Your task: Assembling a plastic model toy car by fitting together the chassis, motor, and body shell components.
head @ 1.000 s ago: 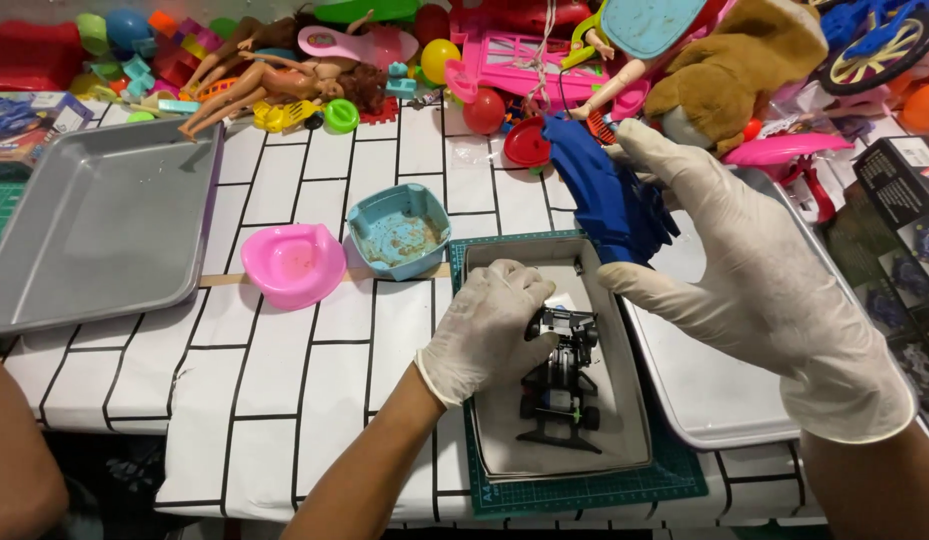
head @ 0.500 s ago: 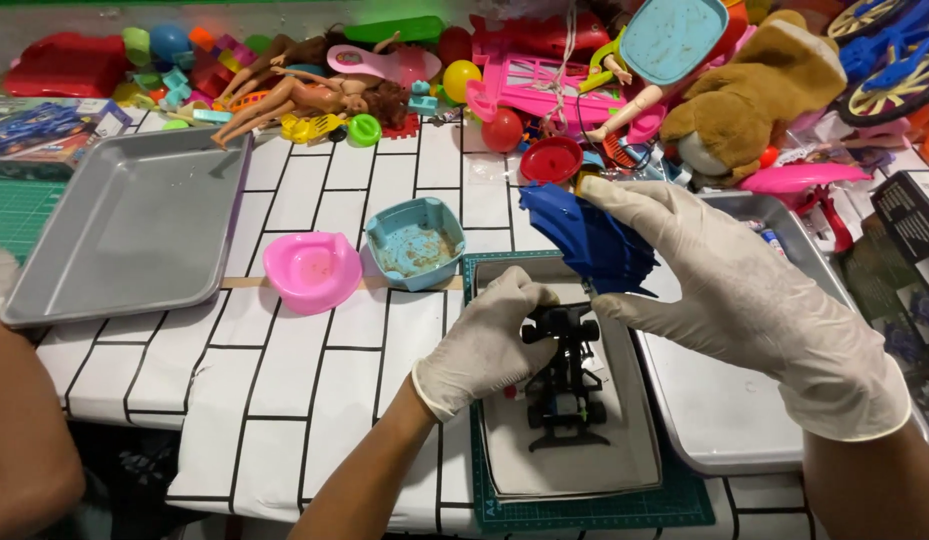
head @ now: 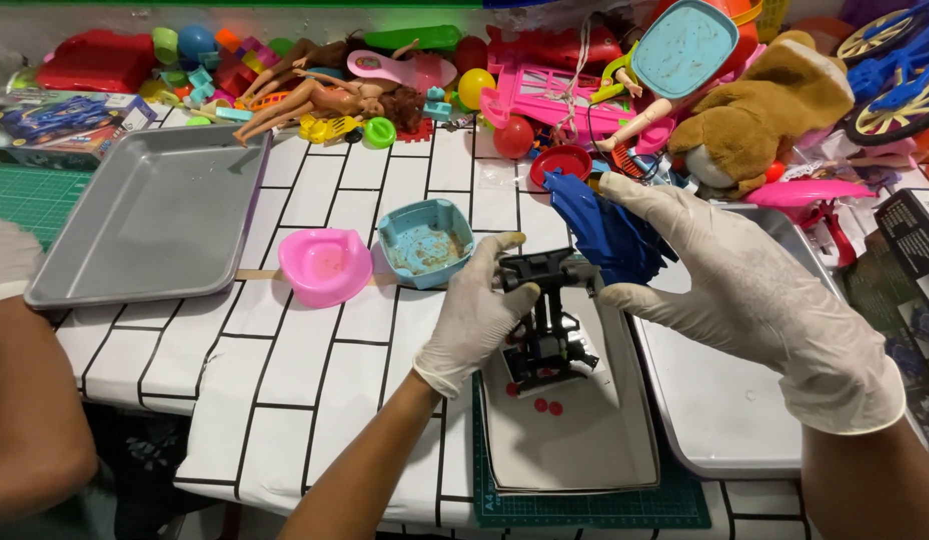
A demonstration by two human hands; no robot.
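Note:
Both my hands wear white gloves. My left hand grips a black toy frame and holds it upright over a small grey tray on a green cutting mat. My right hand holds a blue plastic toy shell just above and to the right of the black frame, and the two parts touch. Small red dots lie on the tray below the frame.
A large empty metal tray sits at the left, and another tray lies under my right hand. A pink toy bowl and a teal toy tub stand mid-table. Dolls, a plush bear and several plastic toys crowd the far edge. Another person's arm is at the lower left.
My left hand has lifted the black frame off the small tray and tipped it upright. My right hand has brought the blue shell down and left until it meets the frame.

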